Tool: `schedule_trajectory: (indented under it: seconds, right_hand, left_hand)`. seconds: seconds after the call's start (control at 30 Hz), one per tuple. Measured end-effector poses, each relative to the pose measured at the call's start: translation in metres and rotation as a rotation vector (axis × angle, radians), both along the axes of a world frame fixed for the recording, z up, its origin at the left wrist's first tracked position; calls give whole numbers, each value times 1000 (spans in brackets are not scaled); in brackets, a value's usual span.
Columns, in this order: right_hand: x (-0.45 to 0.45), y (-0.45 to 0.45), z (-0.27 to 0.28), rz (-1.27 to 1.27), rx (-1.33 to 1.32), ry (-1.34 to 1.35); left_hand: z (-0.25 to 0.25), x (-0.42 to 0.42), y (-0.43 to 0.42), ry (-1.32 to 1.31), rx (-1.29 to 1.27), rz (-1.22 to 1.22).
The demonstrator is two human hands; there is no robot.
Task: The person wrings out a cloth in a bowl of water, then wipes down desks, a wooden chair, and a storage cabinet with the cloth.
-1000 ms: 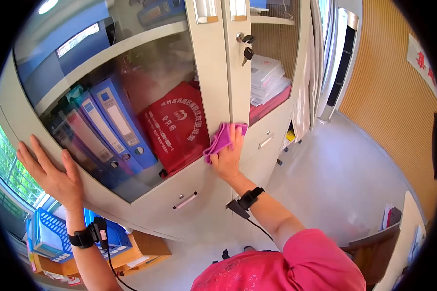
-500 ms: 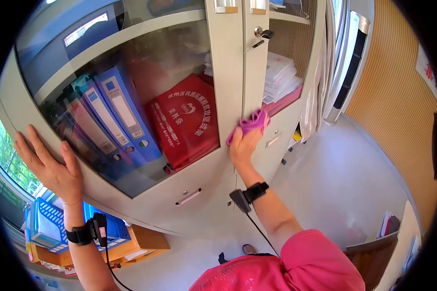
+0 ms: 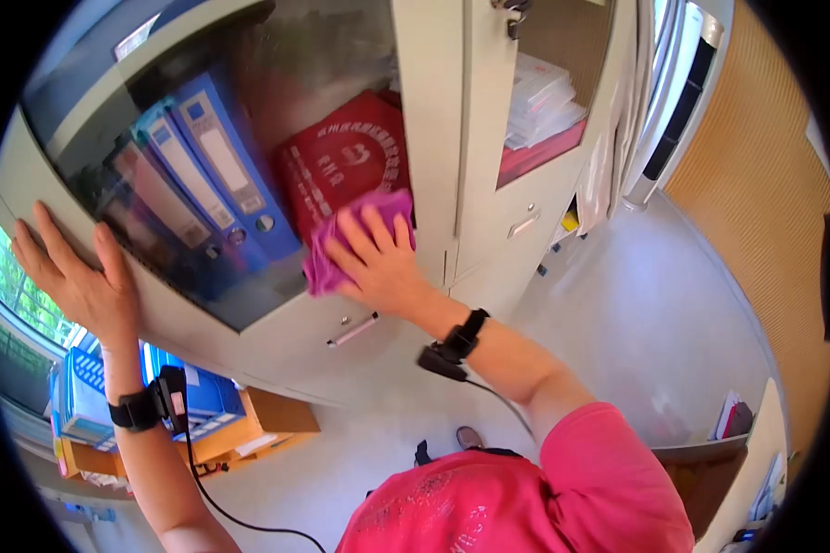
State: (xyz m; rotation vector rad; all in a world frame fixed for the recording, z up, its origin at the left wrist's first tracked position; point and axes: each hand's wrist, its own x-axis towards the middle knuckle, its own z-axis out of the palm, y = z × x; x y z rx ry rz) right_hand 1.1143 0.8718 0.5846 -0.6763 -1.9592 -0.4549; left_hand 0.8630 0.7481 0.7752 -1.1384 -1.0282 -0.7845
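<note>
A purple cloth (image 3: 327, 267) lies under the fingers of my right hand (image 3: 383, 267), pressed against the lower right corner of the left glass door of a pale cabinet (image 3: 433, 138). My left hand (image 3: 78, 281) rests flat on the cabinet's left edge with its fingers spread and nothing in it. Behind the glass stand blue binders (image 3: 221, 157) and a red bag with white lettering (image 3: 337, 157), whose lower part is hidden by the cloth and my right hand. A drawer handle (image 3: 352, 330) sits just below my right hand.
Keys (image 3: 515, 18) hang from the right door's lock. A wooden shelf unit (image 3: 281, 419) with blue file holders (image 3: 203, 392) stands at the lower left. Curtains (image 3: 618, 129) hang beyond the cabinet. A desk edge (image 3: 765, 442) is at the lower right.
My right hand has moved left with the cloth, from the door frames onto the left glass. The view has shifted downward. My left hand stays on the cabinet edge.
</note>
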Motion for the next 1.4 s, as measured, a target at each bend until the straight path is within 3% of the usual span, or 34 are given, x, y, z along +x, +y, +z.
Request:
schedule_trajectory:
  seconds: [0.07,0.13,0.27,0.33,0.37,0.4,0.47,0.53,0.73,0.9,0.97,1.0,1.1,1.27,1.33,1.4]
  right_hand:
    - [27,4,-38,83,82,-244]
    - [50,24,-9,-85,114,-130]
    - [29,42,87,-185,335,339]
    - [-13,30,111,-57,350,488]
    - [-35,14,108,17,288,303]
    - [-54,-11,101,88,225,116]
    - [-94,-39,59,381,401,-104]
    - [-93,-56,22,576,252,-178]
    - [-22,-29,-1,528,137,-373]
    - [90,43,-75,125,173,-229]
    - [90,40,-84,-23,193,-196]
    - [73,31,-77,17,144,-91]
    - [4,6,-45,-35,100,-125]
    - [-68,-37,35,269,394,-322]
    - [-79,-40,90,200,389,-308]
    - [-85,-44,161,-43,458,-127]
  left_hand:
    - [1,1,1,2,7,-17]
    - [0,-2,2,10,6,0]
    - [-1,-14,3,13,29,55]
    - [-1,-18,5,7,35,56]
    - [-1,-18,5,6,38,56]
    - [-2,-17,4,2,35,61]
    - [-1,-13,5,3,36,58]
    - [1,-20,5,-3,22,79]
    - [-3,-26,6,-33,27,90]
    - [-3,-30,9,-21,48,61]
    - [-6,-19,7,-54,18,24]
    - [-5,-17,6,-56,18,5]
    - [-3,-14,1,-90,-15,-33]
    - [-2,-14,-19,-185,-149,-125]
    - [-10,-18,-37,-237,-261,-176]
    - [-35,-15,-54,-412,-219,-169]
